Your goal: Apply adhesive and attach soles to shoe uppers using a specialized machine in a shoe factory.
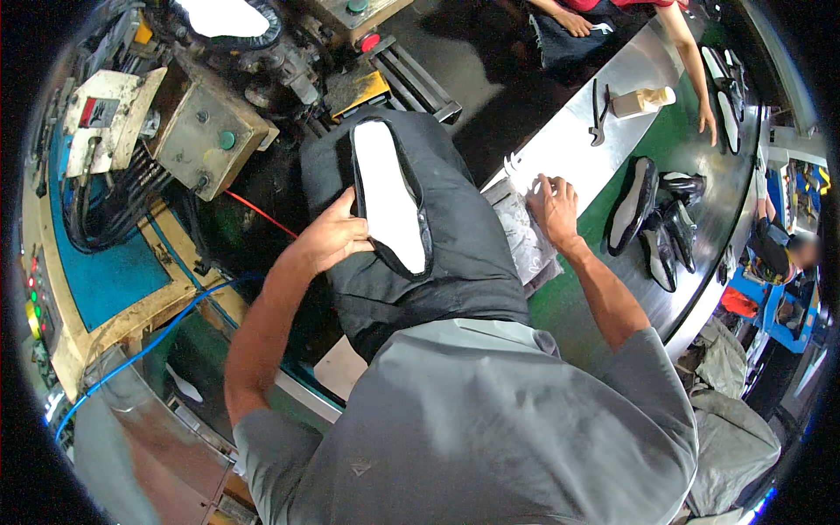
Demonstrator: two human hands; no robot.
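Sole side up across my dark trousers lies a shoe upper (389,197) with a white bottom and black edges. My left hand (337,232) grips its left side, the thumb along the edge and the other fingers partly hidden. Over on the right, my right hand (556,210) rests at the bench edge with its fingers bent and apart, and no object shows in it. Beside and under that hand is a folded grey patterned cloth (516,223). Small white pieces (511,164) lie just beyond the cloth.
A wrench (598,122) and a pale bottle (643,102) lie on the metal bench (569,140). Several black shoes (634,206) sit on the green-and-metal surface. A co-worker's arm (691,66) reaches in at top right. Machinery with a control box (210,136) stands left.
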